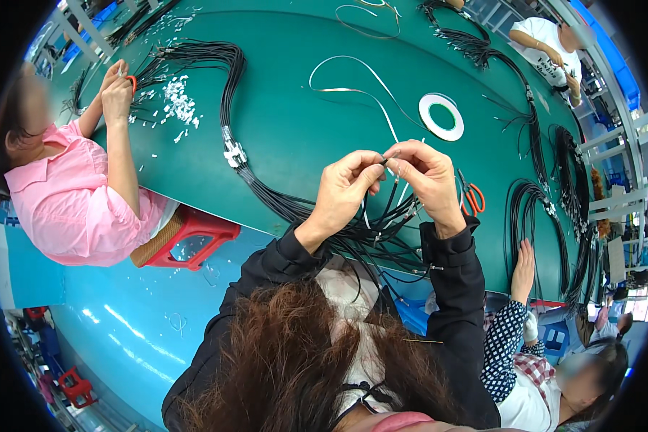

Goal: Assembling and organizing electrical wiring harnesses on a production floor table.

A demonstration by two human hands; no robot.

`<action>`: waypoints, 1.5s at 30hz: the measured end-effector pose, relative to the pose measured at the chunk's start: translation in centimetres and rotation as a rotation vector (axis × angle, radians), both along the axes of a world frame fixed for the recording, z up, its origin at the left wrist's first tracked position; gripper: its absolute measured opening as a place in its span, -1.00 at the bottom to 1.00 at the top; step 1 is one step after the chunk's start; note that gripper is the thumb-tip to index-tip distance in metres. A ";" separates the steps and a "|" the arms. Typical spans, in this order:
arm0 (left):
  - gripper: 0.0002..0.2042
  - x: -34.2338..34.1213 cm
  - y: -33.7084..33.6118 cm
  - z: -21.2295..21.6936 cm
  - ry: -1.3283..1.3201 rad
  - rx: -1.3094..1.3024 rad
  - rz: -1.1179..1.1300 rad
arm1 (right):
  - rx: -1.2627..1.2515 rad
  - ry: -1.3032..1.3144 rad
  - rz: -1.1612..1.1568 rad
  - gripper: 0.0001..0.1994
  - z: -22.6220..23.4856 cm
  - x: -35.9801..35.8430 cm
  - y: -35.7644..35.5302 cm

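Note:
My left hand (347, 189) and my right hand (426, 173) meet above the near edge of the green table. Their thumbs and forefingers are pinched together at the end of a thin black cable (384, 162); the fingers partly cover the spot. Below them hangs the loose end of a bundle of black cables (302, 207), its metal tips spread under my wrists. This bundle curves away to the far left, with a white wrap (233, 154) round its middle. A narrow white strip (390, 119) runs down behind my fingers.
Beyond my right hand lie a white tape roll (441, 117) and orange-handled scissors (475, 199). White scraps (179, 101) litter the table near a pink-shirted person (79, 191) at left. More black cable bundles (533, 144) lie at right, where another person's hand (523, 270) rests. A red stool (194, 234) stands left.

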State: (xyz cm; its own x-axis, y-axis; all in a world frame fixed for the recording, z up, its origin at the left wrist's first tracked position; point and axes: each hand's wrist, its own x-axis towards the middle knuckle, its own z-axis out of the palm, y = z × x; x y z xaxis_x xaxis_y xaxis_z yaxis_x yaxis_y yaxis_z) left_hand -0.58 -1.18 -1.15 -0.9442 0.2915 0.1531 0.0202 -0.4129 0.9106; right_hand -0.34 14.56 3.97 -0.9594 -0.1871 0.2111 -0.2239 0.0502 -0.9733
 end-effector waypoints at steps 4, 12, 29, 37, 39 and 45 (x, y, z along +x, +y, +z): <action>-0.87 -0.2 -0.2 -0.2 0.005 0.042 -0.058 | -0.044 0.003 0.038 -0.90 -0.1 0.0 0.0; -0.84 -0.6 -0.8 -0.5 -0.077 0.225 -0.271 | -0.062 -0.010 0.083 -0.89 0.3 0.1 0.1; -0.86 -1.3 -1.6 -0.6 -0.268 0.531 -0.647 | -0.066 -0.083 0.136 -0.83 2.0 0.0 -0.8; -0.85 -1.5 -1.8 -0.4 -0.260 0.542 -0.616 | 0.041 -0.067 0.056 -0.87 2.0 0.0 -1.1; -0.85 -1.5 -1.9 -0.3 -0.266 0.545 -0.618 | 0.063 -0.064 0.056 -0.87 1.8 -0.1 -1.1; -0.84 -1.5 -2.2 -0.1 -0.346 0.636 -0.747 | -0.094 -0.097 0.135 -0.88 1.4 -0.2 -1.2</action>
